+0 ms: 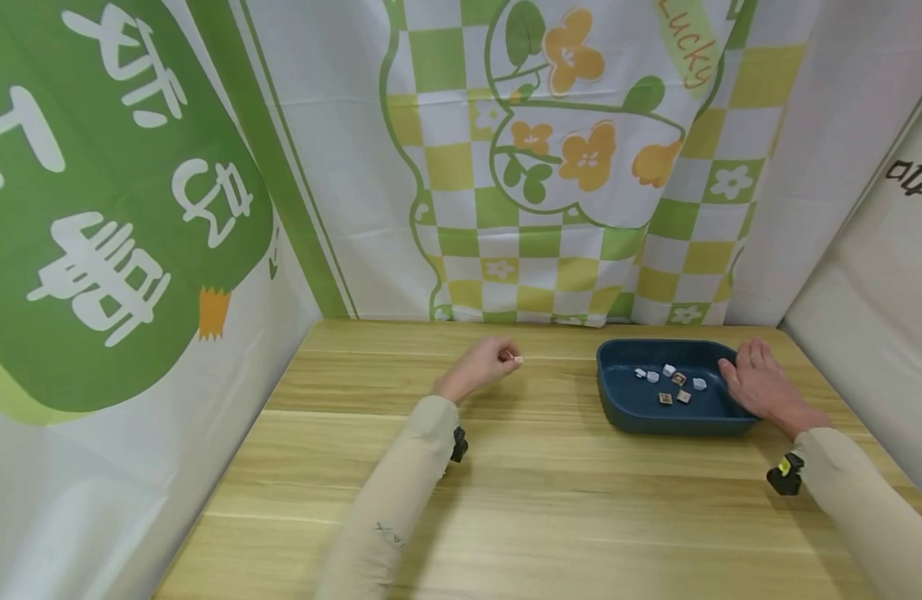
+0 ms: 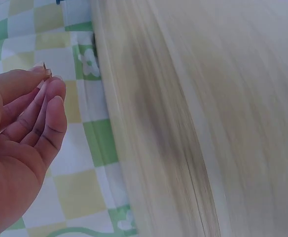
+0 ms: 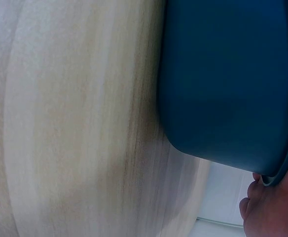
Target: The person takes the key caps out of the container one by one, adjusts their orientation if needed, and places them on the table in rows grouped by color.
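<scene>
Between thumb and fingertips my left hand (image 1: 482, 365) pinches a small whitish piece (image 1: 518, 359), held above the table left of the basin. In the left wrist view only a sliver of this small piece (image 2: 48, 72) shows past the fingertips, so I cannot tell its kind. My right hand (image 1: 764, 385) rests over the right rim of a dark blue basin (image 1: 678, 423), fingers extended and thumb on the inner side. Several small pieces lie on the basin floor, some white (image 1: 699, 384), others brown-faced squares (image 1: 665, 398).
The basin stands on a wood-grain table (image 1: 551, 500), near its back right. A checked green and yellow curtain (image 1: 468, 233) hangs behind the back edge. White and green cloth (image 1: 131, 250) covers the left side, and a white cloth (image 1: 874, 275) hangs on the right.
</scene>
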`<state>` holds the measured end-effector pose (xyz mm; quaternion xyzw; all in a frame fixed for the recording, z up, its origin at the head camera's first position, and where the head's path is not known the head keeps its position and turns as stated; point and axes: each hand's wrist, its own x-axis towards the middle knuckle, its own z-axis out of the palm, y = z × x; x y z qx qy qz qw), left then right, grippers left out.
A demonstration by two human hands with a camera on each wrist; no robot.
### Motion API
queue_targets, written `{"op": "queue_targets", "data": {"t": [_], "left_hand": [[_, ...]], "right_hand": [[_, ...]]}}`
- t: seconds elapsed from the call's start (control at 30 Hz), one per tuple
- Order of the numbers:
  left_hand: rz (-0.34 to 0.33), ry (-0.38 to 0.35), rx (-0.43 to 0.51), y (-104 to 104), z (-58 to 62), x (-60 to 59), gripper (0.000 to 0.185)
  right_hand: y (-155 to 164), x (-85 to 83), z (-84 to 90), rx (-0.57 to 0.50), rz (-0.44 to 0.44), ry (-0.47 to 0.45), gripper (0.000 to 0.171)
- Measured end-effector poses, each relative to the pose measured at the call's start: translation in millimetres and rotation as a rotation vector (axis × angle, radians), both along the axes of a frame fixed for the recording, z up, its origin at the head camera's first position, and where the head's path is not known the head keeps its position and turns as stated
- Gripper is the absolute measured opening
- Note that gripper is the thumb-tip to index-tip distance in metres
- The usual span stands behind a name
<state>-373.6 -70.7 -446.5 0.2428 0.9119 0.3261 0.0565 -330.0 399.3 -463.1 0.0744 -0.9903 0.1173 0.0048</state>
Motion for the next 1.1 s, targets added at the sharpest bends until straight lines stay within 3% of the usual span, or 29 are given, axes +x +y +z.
{"op": "queue_targets", "data": {"t": [0.33,0.77,1.1], "left_hand": [[-0.004,0.019,-0.061,-24,-2.9,1.4,0.015],[-0.01,-0.023,-0.181,-46,-8.6,1.5,0.015],[-0.022,-0.031,-0.206,-64,-9.6,5.6,0.012]], "right_hand": [[3,-2.8,-4.9,0.011,0.011,0.012,0.078],[3,-1.4,-3.2,-0.003,-0.006,-0.016,0.078],[3,-1.0,-2.4,-0.01,-0.011,-0.03,0.08]]}}
